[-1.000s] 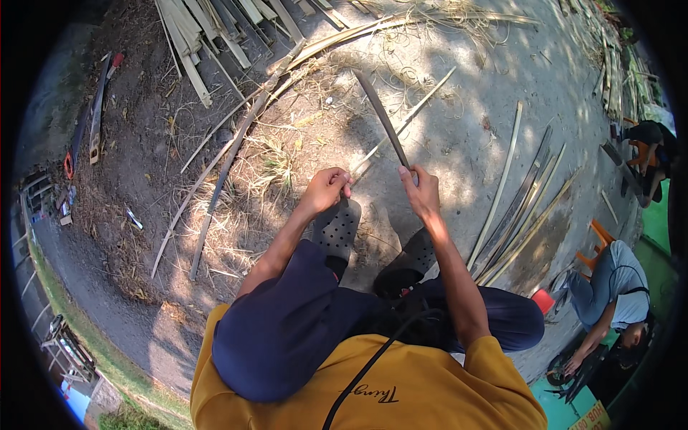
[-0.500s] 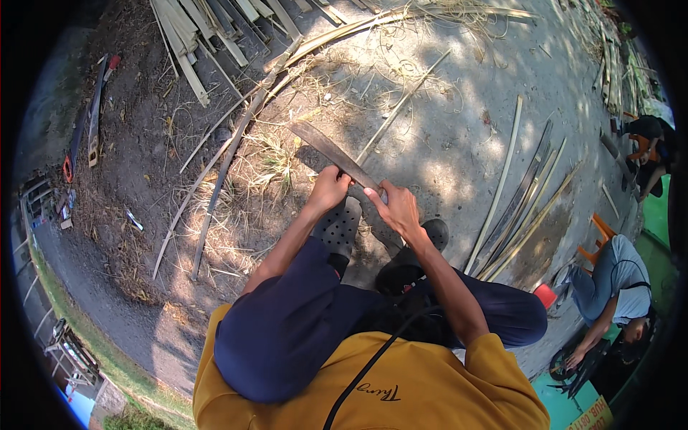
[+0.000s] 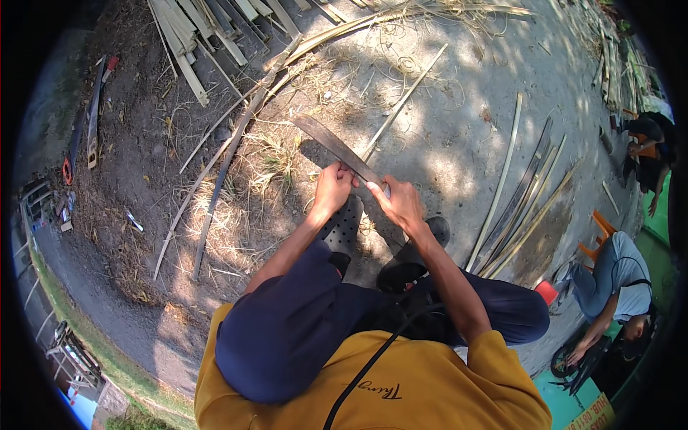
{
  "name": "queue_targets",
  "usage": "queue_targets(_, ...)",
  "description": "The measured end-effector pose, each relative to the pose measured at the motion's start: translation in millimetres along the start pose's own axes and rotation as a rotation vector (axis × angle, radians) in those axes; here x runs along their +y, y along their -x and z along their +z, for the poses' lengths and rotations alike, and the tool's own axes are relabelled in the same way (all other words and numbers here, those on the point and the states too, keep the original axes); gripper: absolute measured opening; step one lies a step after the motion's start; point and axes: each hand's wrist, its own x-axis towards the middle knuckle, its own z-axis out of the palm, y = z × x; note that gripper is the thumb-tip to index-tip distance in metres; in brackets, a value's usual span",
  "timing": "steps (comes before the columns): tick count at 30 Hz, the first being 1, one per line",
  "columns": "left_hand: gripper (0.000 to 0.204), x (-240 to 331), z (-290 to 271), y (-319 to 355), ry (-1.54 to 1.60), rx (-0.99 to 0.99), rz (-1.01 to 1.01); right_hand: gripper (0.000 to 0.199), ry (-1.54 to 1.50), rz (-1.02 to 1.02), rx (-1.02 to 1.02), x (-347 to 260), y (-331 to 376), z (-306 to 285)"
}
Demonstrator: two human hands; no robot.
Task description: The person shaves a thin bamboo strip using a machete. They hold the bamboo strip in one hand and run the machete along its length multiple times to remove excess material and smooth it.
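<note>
My right hand is closed round the handle end of a machete. Its dark, worn blade slants up and left across the front of my left hand. A long, pale bamboo strip runs from the far ground down to the blade and passes behind it. The fingers of my left hand are closed at the near end of that strip, by the blade's edge; the exact grip is partly hidden. Both hands are above my dark perforated shoes, between my bent knees.
Bamboo strips lie on the right, and a pile of split slats is at the far left. Curly shavings litter the ground. Handsaws lie on the left. Co-workers sit at the right by an orange chair.
Both hands and the machete have shifted slightly to the right, and the strip's far end has moved a little up and left. At the far right, a person's arm now hangs lower.
</note>
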Motion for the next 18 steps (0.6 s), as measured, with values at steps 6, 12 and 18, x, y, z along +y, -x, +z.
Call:
queue_targets(6, 0.015, 8, 3, 6, -0.049, -0.004, -0.069, 0.067, -0.003, 0.008, -0.005, -2, -9, -8)
queue_targets(12, 0.015, 10, 3, 5, 0.003, 0.038, -0.011, 0.071, 0.008, -0.004, 0.061, -5, -6, 2)
queue_targets(18, 0.013, 7, 6, 11, -0.034, 0.030, 0.014, 0.074, 0.064, 0.036, 0.059, 1, -29, -13)
